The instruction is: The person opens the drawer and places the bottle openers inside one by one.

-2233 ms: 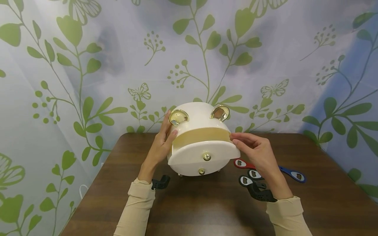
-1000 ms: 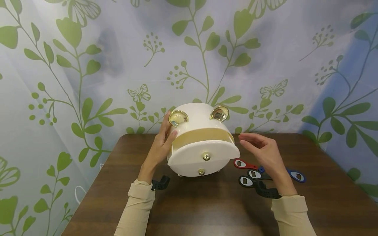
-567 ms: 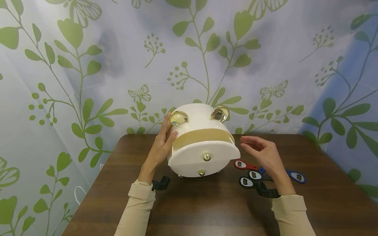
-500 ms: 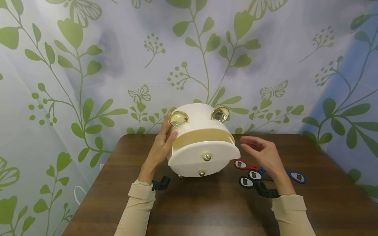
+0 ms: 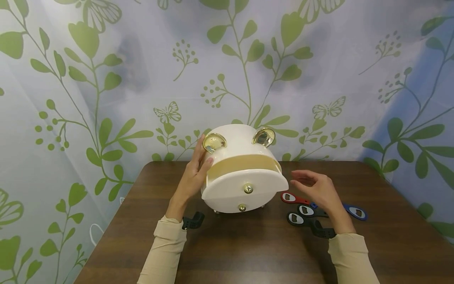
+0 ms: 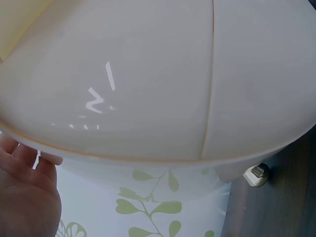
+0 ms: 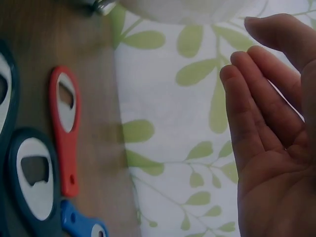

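A glossy white rounded drawer box (image 5: 234, 136) with two gold ears and gold knobs stands on small feet on the table. Its upper drawer (image 5: 244, 181) is pulled out, showing a cream inside wall; the lower drawer (image 5: 230, 204) is in. My left hand (image 5: 189, 177) holds the box by its left side, thumb on the front edge and fingers behind the left ear, their tips partly hidden. To the right of the box, my right hand (image 5: 317, 189) hovers with loosely bent fingers, touching nothing. The right wrist view shows its palm (image 7: 276, 192) and spread thumb.
Several bottle openers lie under and near the right hand: a red one (image 5: 289, 198), a blue one (image 5: 356, 212) and black ones (image 5: 296, 218). The brown table (image 5: 234, 252) meets a leaf-patterned curtain (image 5: 142, 79) behind. A white cable (image 5: 93, 234) shows at left.
My right hand has let go of the upper drawer's right edge, moved off to the right and sunk a little. My left hand, box and drawer look the same.
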Motion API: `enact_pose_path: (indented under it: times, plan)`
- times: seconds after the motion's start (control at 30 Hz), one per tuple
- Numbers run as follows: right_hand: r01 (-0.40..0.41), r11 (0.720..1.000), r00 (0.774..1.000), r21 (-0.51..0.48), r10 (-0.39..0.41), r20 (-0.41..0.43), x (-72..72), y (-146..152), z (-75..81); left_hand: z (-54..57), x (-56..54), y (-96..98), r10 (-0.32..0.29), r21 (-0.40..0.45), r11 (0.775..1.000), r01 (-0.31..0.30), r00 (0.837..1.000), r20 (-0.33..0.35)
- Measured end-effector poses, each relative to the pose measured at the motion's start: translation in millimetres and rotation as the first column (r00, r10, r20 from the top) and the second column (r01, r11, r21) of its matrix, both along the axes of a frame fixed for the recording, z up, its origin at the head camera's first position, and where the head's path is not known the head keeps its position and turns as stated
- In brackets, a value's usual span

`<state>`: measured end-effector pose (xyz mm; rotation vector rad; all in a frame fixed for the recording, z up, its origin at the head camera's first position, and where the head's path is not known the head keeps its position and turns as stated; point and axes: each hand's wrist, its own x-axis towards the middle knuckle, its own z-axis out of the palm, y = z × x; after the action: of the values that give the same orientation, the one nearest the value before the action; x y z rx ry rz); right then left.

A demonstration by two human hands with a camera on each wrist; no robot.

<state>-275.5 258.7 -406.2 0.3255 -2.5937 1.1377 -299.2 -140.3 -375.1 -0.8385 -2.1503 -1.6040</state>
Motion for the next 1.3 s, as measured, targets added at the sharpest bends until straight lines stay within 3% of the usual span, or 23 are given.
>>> enact_pose_path:
  times: [0.23,1.3]
  plan:
    - [0.011,0.996,0.998,0.083,-0.016,0.057,-2.6,9,-13.4,-0.3,0.1,0.9,-0.007,0.0,1.0,0.007,1.0,-0.003]
    - [0.026,0.982,0.988,0.186,-0.054,0.146,-14.5,41,-53.9,0.1,-0.2,-0.5,-0.016,-0.003,1.0,0.016,0.999,-0.03]
